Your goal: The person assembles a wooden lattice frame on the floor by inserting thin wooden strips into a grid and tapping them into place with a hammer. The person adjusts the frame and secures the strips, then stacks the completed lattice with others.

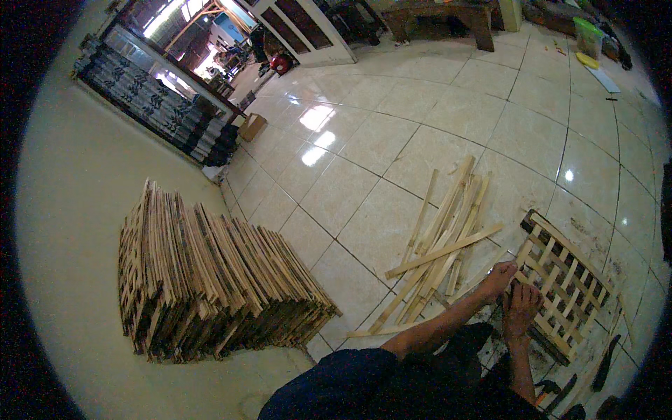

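A woven panel of flat bamboo strips (565,278) lies at the right on a dark, thick-edged board (530,218), its slats crossing in an open lattice. At the panel's left edge, my left hand (500,277) is closed in a pinch, apparently on the end of a bamboo strip. Just below and touching it, my right hand (523,306) has its fingers curled down over the same edge. Whatever lies under those right fingers is hidden. Left of my hands, loose bamboo strips (448,222) lie crossed in a heap on the floor.
A long stack of woven bamboo panels (210,273) stands on edge against the left wall. Dark-handled tools (605,362) lie at the lower right. Farther off are a wooden bench (441,15), a green-lidded tub (588,38), a small cardboard box (252,127) and an open door (301,31).
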`<state>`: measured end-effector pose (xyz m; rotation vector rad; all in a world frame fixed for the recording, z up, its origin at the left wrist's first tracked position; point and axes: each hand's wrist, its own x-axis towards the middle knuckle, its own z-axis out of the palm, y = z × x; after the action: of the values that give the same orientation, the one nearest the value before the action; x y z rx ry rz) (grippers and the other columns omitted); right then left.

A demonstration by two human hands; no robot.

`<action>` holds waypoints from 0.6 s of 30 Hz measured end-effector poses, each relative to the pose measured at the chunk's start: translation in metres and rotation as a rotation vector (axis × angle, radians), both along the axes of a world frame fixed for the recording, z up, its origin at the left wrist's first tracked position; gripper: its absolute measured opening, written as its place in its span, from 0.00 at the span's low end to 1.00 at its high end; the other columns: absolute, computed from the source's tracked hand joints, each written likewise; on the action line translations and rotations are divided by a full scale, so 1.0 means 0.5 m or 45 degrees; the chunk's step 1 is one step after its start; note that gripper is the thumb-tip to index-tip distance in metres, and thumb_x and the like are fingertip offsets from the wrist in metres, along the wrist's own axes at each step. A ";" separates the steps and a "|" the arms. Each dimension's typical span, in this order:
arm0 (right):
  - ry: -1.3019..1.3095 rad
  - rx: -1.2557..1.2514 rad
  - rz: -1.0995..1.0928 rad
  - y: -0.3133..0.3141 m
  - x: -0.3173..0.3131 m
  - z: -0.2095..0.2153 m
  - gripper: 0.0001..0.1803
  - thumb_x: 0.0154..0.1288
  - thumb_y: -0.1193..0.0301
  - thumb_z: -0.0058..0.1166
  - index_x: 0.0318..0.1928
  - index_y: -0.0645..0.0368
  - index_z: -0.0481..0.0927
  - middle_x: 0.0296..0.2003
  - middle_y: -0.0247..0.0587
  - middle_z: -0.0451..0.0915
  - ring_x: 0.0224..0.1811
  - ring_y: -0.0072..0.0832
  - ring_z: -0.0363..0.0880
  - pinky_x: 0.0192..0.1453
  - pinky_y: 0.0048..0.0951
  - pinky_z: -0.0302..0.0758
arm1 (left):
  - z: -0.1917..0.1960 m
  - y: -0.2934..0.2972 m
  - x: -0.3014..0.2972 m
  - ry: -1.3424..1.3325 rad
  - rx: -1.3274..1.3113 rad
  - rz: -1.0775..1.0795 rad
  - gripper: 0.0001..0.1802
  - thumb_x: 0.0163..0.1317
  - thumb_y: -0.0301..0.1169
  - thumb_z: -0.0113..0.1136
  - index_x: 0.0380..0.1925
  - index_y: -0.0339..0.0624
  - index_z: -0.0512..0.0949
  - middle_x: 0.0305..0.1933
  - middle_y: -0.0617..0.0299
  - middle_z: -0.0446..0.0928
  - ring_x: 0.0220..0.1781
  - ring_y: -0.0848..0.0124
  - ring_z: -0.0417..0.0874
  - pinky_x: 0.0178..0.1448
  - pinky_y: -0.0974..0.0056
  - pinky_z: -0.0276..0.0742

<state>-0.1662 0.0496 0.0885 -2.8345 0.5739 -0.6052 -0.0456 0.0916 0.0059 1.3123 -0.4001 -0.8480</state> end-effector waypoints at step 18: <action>-0.128 -0.041 -0.004 -0.019 -0.008 -0.079 0.17 0.59 0.64 0.53 0.42 0.65 0.75 0.43 0.47 0.73 0.51 0.42 0.67 0.59 0.47 0.59 | -0.041 -0.024 -0.004 -0.268 0.188 0.052 0.20 0.68 0.41 0.48 0.38 0.30 0.75 0.27 0.58 0.76 0.30 0.72 0.72 0.37 0.64 0.71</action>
<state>-0.1701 0.0400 0.0492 -2.8135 0.5555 -0.7594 -0.0477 0.0794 -0.0147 1.5485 -0.4811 -0.7183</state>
